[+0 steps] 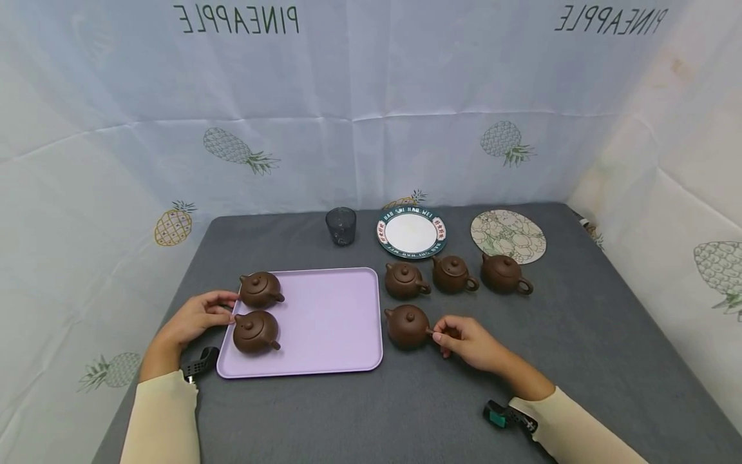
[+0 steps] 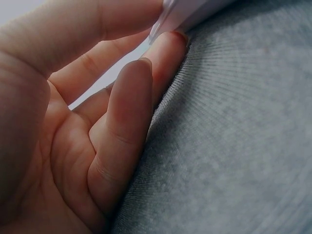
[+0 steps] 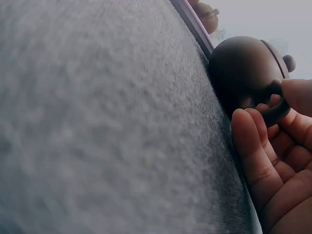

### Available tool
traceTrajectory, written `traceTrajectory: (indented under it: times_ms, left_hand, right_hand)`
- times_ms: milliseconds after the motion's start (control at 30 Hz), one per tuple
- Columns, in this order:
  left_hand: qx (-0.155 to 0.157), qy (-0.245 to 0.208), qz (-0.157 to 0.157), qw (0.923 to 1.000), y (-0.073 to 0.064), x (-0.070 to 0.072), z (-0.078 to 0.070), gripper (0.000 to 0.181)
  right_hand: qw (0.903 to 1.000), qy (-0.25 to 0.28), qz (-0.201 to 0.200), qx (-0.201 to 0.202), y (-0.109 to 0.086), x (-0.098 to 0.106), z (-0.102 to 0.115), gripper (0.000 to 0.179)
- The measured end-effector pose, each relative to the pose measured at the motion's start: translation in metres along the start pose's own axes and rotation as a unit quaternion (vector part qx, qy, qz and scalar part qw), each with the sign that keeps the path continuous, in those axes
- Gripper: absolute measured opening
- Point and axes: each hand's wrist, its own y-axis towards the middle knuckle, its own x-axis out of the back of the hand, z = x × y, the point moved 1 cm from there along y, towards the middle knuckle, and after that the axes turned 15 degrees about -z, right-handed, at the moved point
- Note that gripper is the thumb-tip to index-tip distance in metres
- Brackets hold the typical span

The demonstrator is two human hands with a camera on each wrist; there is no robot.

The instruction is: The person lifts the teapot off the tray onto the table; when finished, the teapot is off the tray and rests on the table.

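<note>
My right hand (image 1: 472, 345) pinches the handle of a brown teapot (image 1: 408, 327) just right of the lilac tray (image 1: 324, 322). In the right wrist view the thumb and fingers close on the handle (image 3: 278, 113), and the pot's lower edge sits near the cloth. At the tray's left rim, my left hand (image 1: 194, 319) touches the edge with loosely bent fingers, partly hidden by each other in the left wrist view. Two teapots stand on the tray's left side, a rear one (image 1: 261, 289) and a front one (image 1: 256, 332), close to those fingertips.
Behind the held pot, a row holds a left teapot (image 1: 404, 281), a middle teapot (image 1: 452, 274) and a right teapot (image 1: 503, 274). Farther back are a dark glass (image 1: 341, 225), a green-rimmed plate (image 1: 410, 233) and a patterned oval mat (image 1: 510, 236). Pineapple-print curtains (image 1: 394, 154) border the grey table.
</note>
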Motion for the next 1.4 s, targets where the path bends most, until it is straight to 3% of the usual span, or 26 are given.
traceTrajectory:
  times_ms: [367, 500, 567, 900, 1133, 1400]
  left_hand:
    - [0.0, 0.002, -0.002, 1.0, 0.0, 0.0, 0.002, 0.05]
    - [0.001, 0.003, -0.002, 1.0, 0.0, 0.003, 0.0, 0.05]
    - [0.001, 0.004, -0.003, 1.0, 0.0, 0.003, -0.001, 0.05]
    - [-0.006, -0.004, 0.0, 1.0, 0.002, 0.0, 0.004, 0.049]
    - [-0.006, -0.001, -0.008, 1.0, -0.001, 0.001, 0.009, 0.048]
    - [0.011, 0.009, -0.013, 0.9998, 0.0, 0.002, 0.001, 0.049]
  right_hand:
    - [0.9963, -0.074, -0.02, 0.04, 0.011, 0.017, 0.031, 0.006]
    - [0.999, -0.039, -0.018, 0.014, 0.024, 0.014, 0.054, 0.014]
    - [0.9997, -0.017, -0.008, 0.015, 0.035, 0.007, 0.056, 0.02]
    - [0.9961, -0.014, 0.054, 0.069, 0.093, -0.063, 0.095, 0.024]
    - [0.9972, -0.001, 0.068, 0.031, 0.134, -0.123, 0.104, 0.023]
    - [0.9989, -0.028, 0.038, -0.007, 0.164, -0.178, 0.107, 0.016]
